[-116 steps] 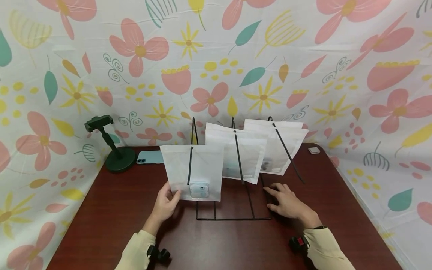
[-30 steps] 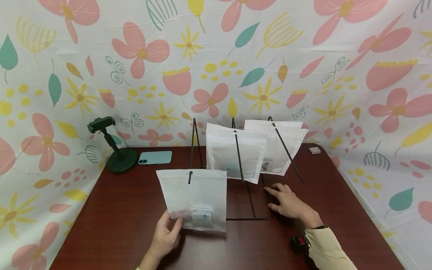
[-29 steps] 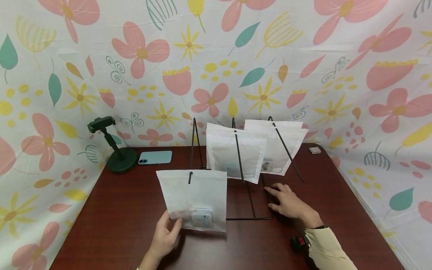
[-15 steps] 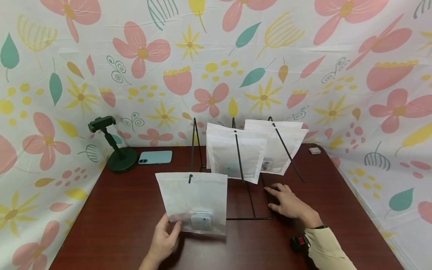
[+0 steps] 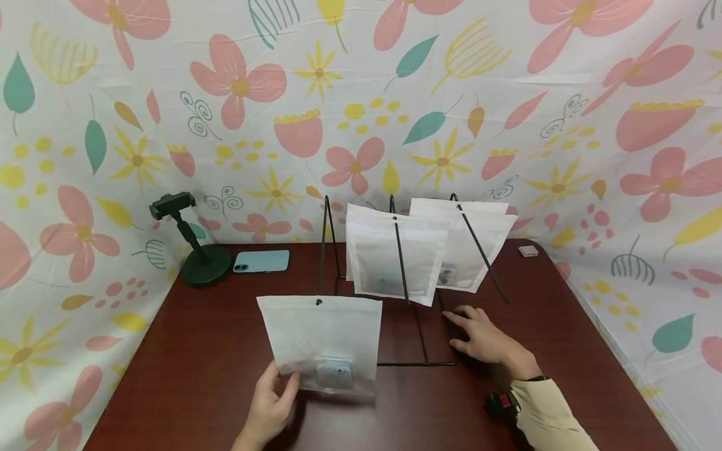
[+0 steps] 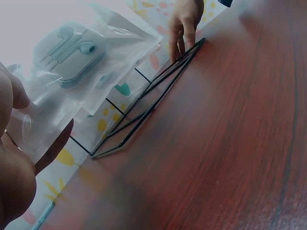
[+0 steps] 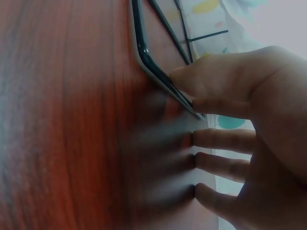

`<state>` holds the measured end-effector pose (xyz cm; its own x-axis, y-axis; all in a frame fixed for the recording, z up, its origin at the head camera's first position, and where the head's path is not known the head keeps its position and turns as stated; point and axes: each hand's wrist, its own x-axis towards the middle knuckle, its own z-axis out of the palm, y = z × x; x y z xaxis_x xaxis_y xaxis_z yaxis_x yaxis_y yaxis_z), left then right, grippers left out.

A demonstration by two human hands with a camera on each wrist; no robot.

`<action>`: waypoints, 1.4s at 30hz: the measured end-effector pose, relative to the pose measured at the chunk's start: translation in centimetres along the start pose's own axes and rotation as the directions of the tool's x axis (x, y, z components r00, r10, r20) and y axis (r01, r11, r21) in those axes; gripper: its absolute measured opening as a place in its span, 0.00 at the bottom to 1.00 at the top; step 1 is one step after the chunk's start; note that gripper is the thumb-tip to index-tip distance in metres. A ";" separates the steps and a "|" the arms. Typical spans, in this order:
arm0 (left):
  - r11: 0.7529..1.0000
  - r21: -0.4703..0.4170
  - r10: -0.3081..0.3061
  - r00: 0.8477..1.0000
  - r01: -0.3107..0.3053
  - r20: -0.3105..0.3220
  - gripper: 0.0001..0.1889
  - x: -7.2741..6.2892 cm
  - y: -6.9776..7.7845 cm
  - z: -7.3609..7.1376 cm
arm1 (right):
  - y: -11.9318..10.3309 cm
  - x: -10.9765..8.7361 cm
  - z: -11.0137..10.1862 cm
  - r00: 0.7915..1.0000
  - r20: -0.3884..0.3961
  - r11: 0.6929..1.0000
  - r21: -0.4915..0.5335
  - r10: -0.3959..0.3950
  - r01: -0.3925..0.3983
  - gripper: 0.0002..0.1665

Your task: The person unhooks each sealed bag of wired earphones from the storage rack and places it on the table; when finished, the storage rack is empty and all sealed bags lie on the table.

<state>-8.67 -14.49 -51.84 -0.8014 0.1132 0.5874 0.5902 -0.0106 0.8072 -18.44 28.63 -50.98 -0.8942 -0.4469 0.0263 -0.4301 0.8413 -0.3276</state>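
A white translucent pouch (image 5: 307, 332) hangs tilted at the front tip of the rack's left hook, its top hole at the hook's end. My left hand (image 5: 267, 401) pinches its lower left edge between thumb and fingers. Through the plastic in the left wrist view, wired earphones (image 6: 72, 52) in a pale case show. My right hand (image 5: 485, 341) rests at the right side of the black wire rack (image 5: 420, 338). In the right wrist view, the thumb and index finger touch the rack's base rod (image 7: 148, 60), with the other fingertips (image 7: 204, 191) on the table.
More white pouches hang on the middle (image 5: 397, 257) and right hooks (image 5: 482, 244). At the back left stand a dark green phone stand (image 5: 205, 263) and a light blue phone (image 5: 261, 261). A small white square object (image 5: 528, 251) lies at the back right. Floral cloth (image 5: 361, 94) surrounds the table.
My left hand has drawn the pouch forward along the left hook, from partway up to the very tip. The right hand stays in place on the rack.
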 end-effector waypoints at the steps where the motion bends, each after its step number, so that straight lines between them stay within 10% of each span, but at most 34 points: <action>1: 1.000 0.013 -0.009 1.000 0.009 -0.007 0.21 -0.1 0.1 0.0 | 0.0 0.0 -0.1 1.000 0.002 1.000 0.003 -0.001 0.001 0.34; 11: 0.980 0.132 -0.147 0.988 0.151 -0.040 0.21 -1.0 1.1 -0.2 | -0.5 -0.1 -0.3 1.000 0.014 1.000 0.004 0.007 -0.007 0.33; 24: 0.978 0.176 -0.077 0.975 0.115 -0.211 0.22 -2.1 1.8 -0.6 | -0.2 0.1 -0.1 0.999 0.038 1.000 0.003 0.011 -0.011 0.35; 30: 0.995 0.096 -0.010 0.977 0.031 -0.211 0.23 -2.2 1.2 -1.8 | -0.1 0.1 0.0 1.000 0.020 1.000 -0.003 -0.002 0.002 0.35; 42: 0.981 0.179 -0.024 0.964 0.073 -0.263 0.20 -2.3 0.8 -3.9 | -0.1 0.0 -0.1 0.999 0.035 1.000 -0.005 0.008 -0.007 0.35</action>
<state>-6.68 -18.66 -52.32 -0.8125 -0.1521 0.5628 0.5382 0.1752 0.8244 -18.43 28.57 -50.84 -0.8926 -0.4509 -0.0092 -0.4241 0.8461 -0.3230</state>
